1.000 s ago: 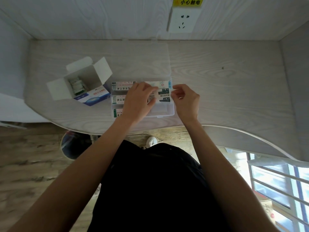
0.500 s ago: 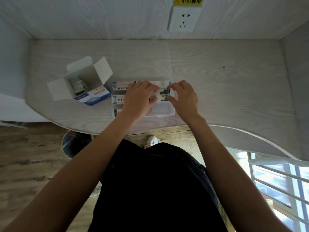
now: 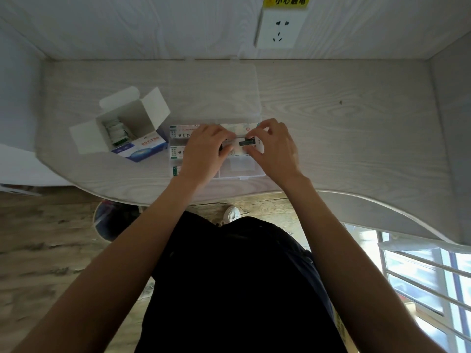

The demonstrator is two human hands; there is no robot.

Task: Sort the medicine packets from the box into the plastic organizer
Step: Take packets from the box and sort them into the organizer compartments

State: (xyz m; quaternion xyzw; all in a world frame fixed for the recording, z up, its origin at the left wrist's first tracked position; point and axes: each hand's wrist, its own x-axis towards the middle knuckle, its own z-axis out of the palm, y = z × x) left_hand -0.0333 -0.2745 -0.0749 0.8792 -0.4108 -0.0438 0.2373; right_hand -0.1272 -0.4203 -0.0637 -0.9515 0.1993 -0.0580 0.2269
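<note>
A clear plastic organizer (image 3: 242, 171) lies open at the desk's front edge, its lid (image 3: 224, 93) folded back toward the wall. Medicine packets (image 3: 178, 132) fill its left compartments. Both hands hover over its middle row. My left hand (image 3: 206, 151) and my right hand (image 3: 274, 146) pinch the two ends of a white packet with a dark label (image 3: 246, 143) above the right middle compartment. To the left stands the open blue-and-white box (image 3: 142, 146) with several packets (image 3: 116, 131) still upright inside.
The pale wooden desk (image 3: 344, 128) sits in a walled nook with a wall socket (image 3: 279, 29) behind. A round bin (image 3: 112, 220) stands on the floor under the desk's left front. A window rail (image 3: 420, 271) runs at lower right.
My right hand moved left from beside the organizer onto the packet. Both hands now hold the packet together over the middle row; the left hand barely shifted.
</note>
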